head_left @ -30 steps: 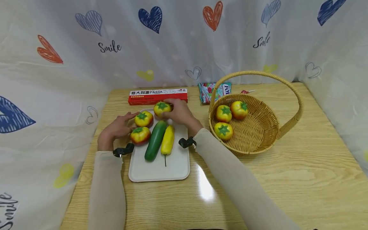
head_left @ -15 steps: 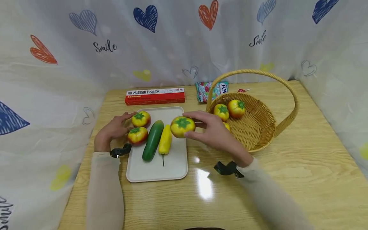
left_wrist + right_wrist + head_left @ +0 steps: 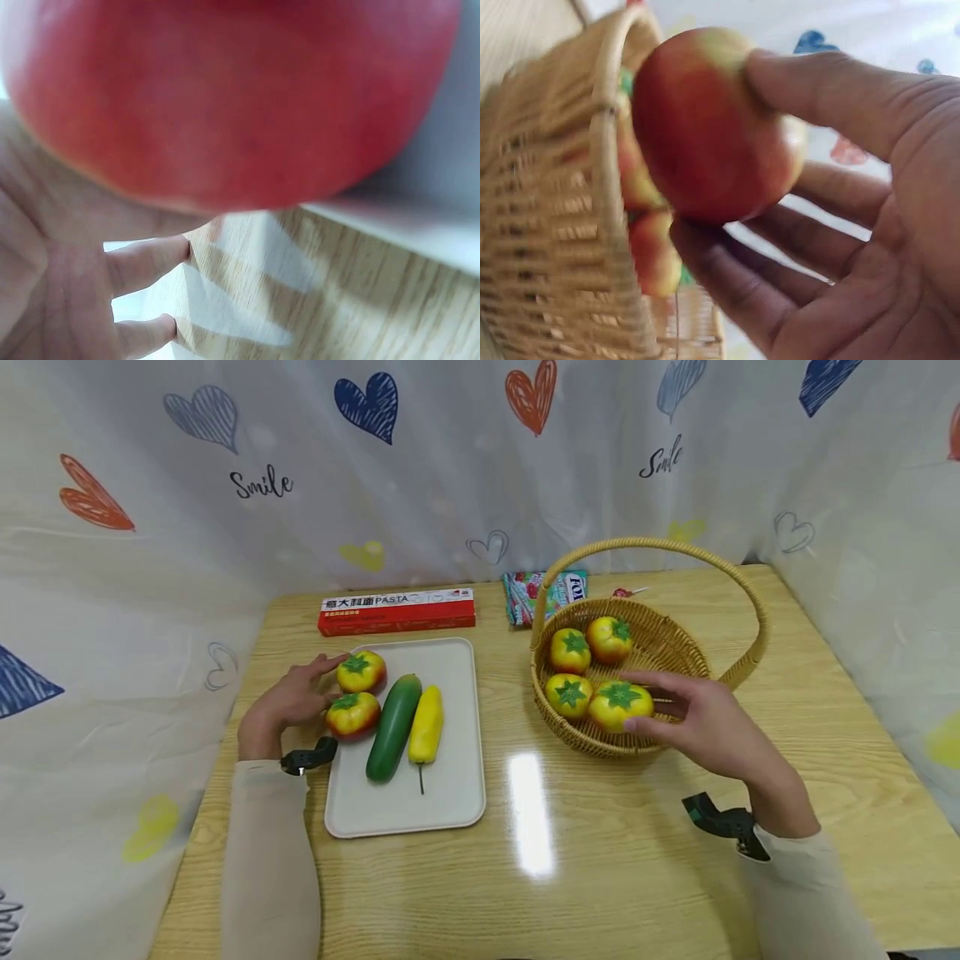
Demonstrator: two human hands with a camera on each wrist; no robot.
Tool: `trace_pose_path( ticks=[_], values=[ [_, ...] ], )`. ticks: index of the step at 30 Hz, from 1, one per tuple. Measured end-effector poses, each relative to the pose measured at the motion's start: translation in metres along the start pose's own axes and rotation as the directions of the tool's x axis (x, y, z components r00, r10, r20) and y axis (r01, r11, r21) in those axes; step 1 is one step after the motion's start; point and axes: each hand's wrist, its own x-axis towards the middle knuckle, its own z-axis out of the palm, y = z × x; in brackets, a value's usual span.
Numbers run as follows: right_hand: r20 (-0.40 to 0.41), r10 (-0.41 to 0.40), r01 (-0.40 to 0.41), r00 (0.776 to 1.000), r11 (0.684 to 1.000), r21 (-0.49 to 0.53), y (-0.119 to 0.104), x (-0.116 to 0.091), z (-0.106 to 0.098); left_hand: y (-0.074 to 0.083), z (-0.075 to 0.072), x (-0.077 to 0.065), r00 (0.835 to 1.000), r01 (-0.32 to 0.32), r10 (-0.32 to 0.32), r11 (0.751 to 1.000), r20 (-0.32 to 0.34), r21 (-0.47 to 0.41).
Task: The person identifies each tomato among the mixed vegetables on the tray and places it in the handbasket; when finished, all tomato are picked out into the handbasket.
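My right hand (image 3: 708, 722) pinches a yellow-red tomato (image 3: 619, 707) between thumb and fingers, over the near side of the wicker basket (image 3: 660, 647). In the right wrist view, this tomato (image 3: 712, 127) is held up beside the basket's rim. Inside the basket lie several similar tomatoes (image 3: 567, 695). At the tray's left edge, my left hand (image 3: 291, 697) rests beside two tomatoes (image 3: 352, 717), fingers extended. The left wrist view has a tomato's red side (image 3: 232, 105) close up, with two fingertips on the table. A cucumber (image 3: 393, 727) and a yellow pepper (image 3: 426, 727) lie on the white tray (image 3: 450, 802).
Behind the tray lies a red and white pasta box (image 3: 397, 612). A green candy packet (image 3: 525, 600) and a wrapped lollipop (image 3: 624, 592) are at the back, near the basket. The basket's tall handle (image 3: 645, 543) arches above it. A heart-patterned curtain (image 3: 450, 468) borders the table.
My right hand has lifted a tomato from the back of the tray and carried it right, to the basket. The left hand stays by the tray's edge. The head view has shifted slightly.
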Motion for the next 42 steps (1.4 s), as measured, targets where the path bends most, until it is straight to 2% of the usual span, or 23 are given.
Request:
trace_pose_path(
  ticks=[4,8,16,24,27,33,38,42],
  values=[
    [0.078,0.018,-0.012,0.997,0.997,-0.082,0.010,0.005,0.005,-0.001,-0.001,-0.001,1.000,0.009,-0.009,1.000,-0.002,-0.003],
    [0.134,0.018,-0.004,0.991,0.994,-0.107,0.015,0.013,0.016,-0.001,-0.001,-0.001,1.000,0.013,-0.013,1.000,-0.007,-0.005],
    [0.085,0.014,-0.010,0.996,0.999,-0.049,0.013,0.029,0.032,-0.001,-0.002,-0.001,1.000,0.024,-0.025,1.000,-0.005,-0.017],
    [0.028,0.057,-0.056,0.998,0.998,-0.021,0.010,0.050,0.049,-0.002,-0.001,0.001,1.000,0.011,-0.011,1.000,-0.012,-0.014],
    [0.026,0.076,-0.074,0.997,0.996,-0.045,0.012,0.054,0.053,-0.003,0.000,0.001,1.000,0.012,-0.012,1.000,-0.009,-0.022],
    [0.032,0.079,-0.073,0.996,0.985,-0.155,0.013,0.050,0.051,-0.001,0.001,-0.001,1.000,-0.004,0.004,1.000,-0.009,-0.024],
    [-0.009,0.069,-0.069,0.998,0.985,-0.158,0.004,0.043,0.041,-0.001,0.001,-0.001,1.000,0.004,-0.004,1.000,-0.007,-0.027],
    [-0.039,0.031,-0.036,0.999,0.990,-0.136,-0.006,0.042,0.039,-0.003,0.000,-0.001,1.000,0.006,-0.006,0.999,-0.011,-0.032]
  ],
)
